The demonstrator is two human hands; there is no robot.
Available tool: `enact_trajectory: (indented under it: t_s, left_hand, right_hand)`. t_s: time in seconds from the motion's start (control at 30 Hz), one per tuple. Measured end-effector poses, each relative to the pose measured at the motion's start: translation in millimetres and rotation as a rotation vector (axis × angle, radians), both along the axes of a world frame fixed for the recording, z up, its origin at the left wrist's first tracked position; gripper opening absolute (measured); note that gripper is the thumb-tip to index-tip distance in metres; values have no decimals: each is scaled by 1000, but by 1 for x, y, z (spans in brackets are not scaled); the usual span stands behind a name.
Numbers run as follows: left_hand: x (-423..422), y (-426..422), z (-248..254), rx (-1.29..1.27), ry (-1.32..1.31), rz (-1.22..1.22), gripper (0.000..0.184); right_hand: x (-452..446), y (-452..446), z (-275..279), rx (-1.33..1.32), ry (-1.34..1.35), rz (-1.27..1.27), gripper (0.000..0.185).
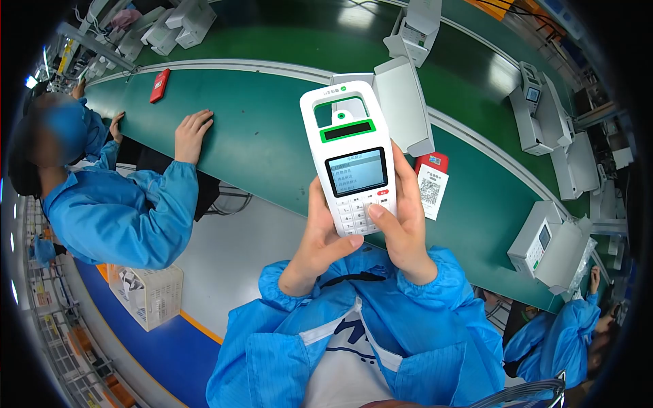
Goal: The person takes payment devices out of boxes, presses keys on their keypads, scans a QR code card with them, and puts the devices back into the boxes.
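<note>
A worker in a blue jacket (pixel 269 360) holds a white handset (pixel 348 144) in both hands, raised at the near edge of a green surface (pixel 255 132), its screen (pixel 356 172) lit with a list in Chinese characters. The left hand (pixel 313 234) cradles the lower left side, its fingers wrapped behind; the fingers of the right hand (pixel 406 228) clasp the right side, thumb bent over the keypad (pixel 354 219), though whether it presses a key cannot be told. The step in hand looks to be working through the on-screen menu, where a line near the top appears shaded; the next move would seem to call for a steady left grip and one clean thumb press. Digits 1, 4 and 7 can be picked out on the keys, but the menu and the lettering beside the green logo (pixel 343 88) are too small to read surely. At right, a printed sheet (pixel 430 192) bearing a QR code and a Chinese heading overlaps a red box (pixel 442 161), near an open white box (pixel 403 105)
</note>
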State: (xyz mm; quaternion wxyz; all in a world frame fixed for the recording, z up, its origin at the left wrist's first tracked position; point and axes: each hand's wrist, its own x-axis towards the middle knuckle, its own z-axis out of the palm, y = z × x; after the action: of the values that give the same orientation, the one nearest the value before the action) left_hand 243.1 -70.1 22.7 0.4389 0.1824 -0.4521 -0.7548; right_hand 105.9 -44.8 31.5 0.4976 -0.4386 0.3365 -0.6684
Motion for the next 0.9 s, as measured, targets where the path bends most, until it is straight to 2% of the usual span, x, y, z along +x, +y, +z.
enact_trajectory:
  t_s: [0.1, 0.2, 0.3, 0.9]
  left_hand:
    - [0, 0, -1, 10, 5, 11, 92]
    - [0, 0, 0, 16, 18, 19, 92]
    - [0, -2, 0, 16, 7, 11, 92]
    - [-10, 9, 7, 28, 6, -60, 95]
  right_hand:
    - [-4, 1, 1, 6, -57, 55, 80]
    - [-13, 2, -4, 25, -237, 203, 90]
    - [-15, 4, 0, 57, -224, 220, 97]
    - [-25, 21, -2, 25, -163, 192, 94]
